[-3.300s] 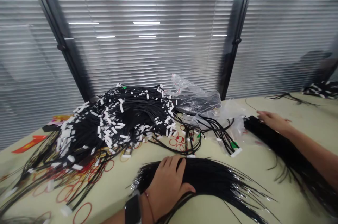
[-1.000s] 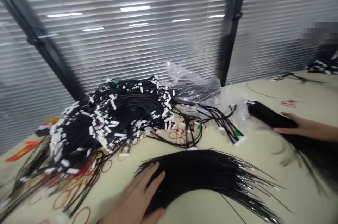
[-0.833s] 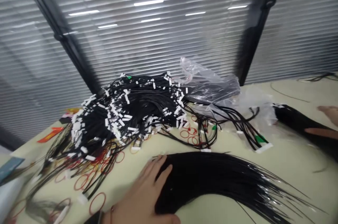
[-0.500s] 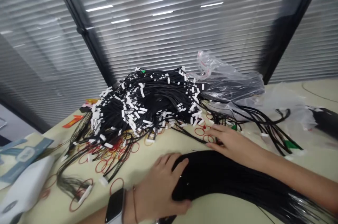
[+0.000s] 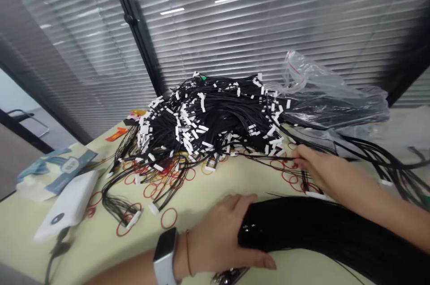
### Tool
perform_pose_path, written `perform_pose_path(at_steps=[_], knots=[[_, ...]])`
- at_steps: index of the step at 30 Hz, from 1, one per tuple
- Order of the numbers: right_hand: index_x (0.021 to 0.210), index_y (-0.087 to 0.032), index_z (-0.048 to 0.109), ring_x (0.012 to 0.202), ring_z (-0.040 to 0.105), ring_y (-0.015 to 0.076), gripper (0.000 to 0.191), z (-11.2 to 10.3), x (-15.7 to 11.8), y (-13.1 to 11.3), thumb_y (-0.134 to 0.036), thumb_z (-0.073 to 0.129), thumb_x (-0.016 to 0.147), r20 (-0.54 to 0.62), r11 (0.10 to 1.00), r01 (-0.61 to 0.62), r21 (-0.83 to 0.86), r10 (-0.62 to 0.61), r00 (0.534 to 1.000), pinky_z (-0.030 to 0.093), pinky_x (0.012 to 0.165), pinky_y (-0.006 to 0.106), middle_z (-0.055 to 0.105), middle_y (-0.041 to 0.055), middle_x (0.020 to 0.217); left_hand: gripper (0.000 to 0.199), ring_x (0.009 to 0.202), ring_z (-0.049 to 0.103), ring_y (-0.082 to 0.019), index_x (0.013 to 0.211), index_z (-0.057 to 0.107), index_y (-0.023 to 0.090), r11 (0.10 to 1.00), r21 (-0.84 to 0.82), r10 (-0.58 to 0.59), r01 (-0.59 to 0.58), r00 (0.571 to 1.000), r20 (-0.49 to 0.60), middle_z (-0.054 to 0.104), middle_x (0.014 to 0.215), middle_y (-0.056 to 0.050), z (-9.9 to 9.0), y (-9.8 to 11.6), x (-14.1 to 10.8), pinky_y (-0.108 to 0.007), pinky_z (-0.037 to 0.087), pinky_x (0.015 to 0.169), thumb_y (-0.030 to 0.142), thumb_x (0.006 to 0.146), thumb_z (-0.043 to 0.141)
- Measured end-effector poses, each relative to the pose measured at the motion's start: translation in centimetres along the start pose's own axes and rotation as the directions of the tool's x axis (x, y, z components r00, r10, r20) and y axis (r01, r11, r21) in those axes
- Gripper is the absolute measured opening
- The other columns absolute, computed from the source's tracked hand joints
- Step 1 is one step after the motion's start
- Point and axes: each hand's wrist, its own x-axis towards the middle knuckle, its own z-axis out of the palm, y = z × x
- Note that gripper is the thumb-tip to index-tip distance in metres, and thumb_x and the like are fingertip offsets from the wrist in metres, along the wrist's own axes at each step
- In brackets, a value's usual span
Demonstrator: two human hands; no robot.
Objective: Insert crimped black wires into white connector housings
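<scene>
A thick bundle of black wires (image 5: 312, 226) lies across the front right of the table. My left hand (image 5: 225, 235), with a watch on the wrist, rests around the bundle's left end, thumb and fingers apart. Behind the bundle, my right hand (image 5: 311, 164) pinches thin black cables with its fingertips, beside a white connector (image 5: 316, 195). A large heap of black cables with white connectors (image 5: 215, 119) sits at the middle back. A dark shiny object (image 5: 230, 276) shows partly below my left hand.
Red rubber bands (image 5: 169, 218) are scattered over the yellowish table (image 5: 134, 253). A white device (image 5: 67, 209) with a cord and a tissue pack (image 5: 60, 170) lie at the left. Clear plastic bags (image 5: 336, 101) of black cables stand at the back right, before window blinds.
My right hand has closed its fingertips on thin cables behind the bundle. My left hand's fingers have shifted on the bundle's end. The camera view has turned, moving the scene.
</scene>
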Motion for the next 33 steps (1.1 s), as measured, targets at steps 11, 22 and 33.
perform_pose_path(at_steps=[11, 22, 33], knots=[[0.09, -0.02, 0.058, 0.069, 0.053, 0.0065, 0.029, -5.5, -0.2, 0.8, -0.025, 0.029, 0.092, -0.154, 0.902, 0.318, -0.293, -0.373, 0.915, 0.041, 0.06, 0.019, 0.062, 0.0027, 0.085, 0.055, 0.08, 0.061, -0.005, 0.119, 0.053, 0.019, 0.553, -0.806, -0.279, 0.211, 0.958, 0.059, 0.063, 0.112, -0.007, -6.5, 2.8, 6.0, -0.025, 0.053, 0.087, 0.054, 0.076, 0.059], [0.092, -0.016, 0.059, 0.074, 0.049, 0.0105, 0.02, -3.9, -4.8, 1.5, -0.007, 0.043, 0.084, -0.19, 0.677, 0.358, -0.643, -0.594, 0.782, 0.038, 0.074, 0.028, 0.059, 0.0015, 0.074, 0.036, 0.063, 0.059, -0.001, 0.094, 0.062, 0.013, 0.779, -0.574, -0.337, 0.252, 0.94, -0.045, 0.065, 0.071, 0.002, -6.9, 0.6, 2.7, -0.009, 0.049, 0.062, 0.036, 0.068, 0.074], [0.131, -0.02, 0.043, 0.122, 0.048, 0.0222, 0.087, -9.8, -4.7, 8.2, -0.079, 0.047, 0.067, -0.243, 0.937, -0.322, -0.136, 0.284, 0.928, 0.043, 0.1, 0.039, 0.042, 0.0108, 0.14, 0.026, 0.057, 0.057, 0.004, 0.094, 0.062, 0.018, 0.609, -0.789, -0.547, -0.078, 0.679, -0.49, 0.068, 0.079, 0.006, -11.1, 4.0, 2.9, 0.001, 0.05, 0.055, 0.011, 0.069, 0.068]])
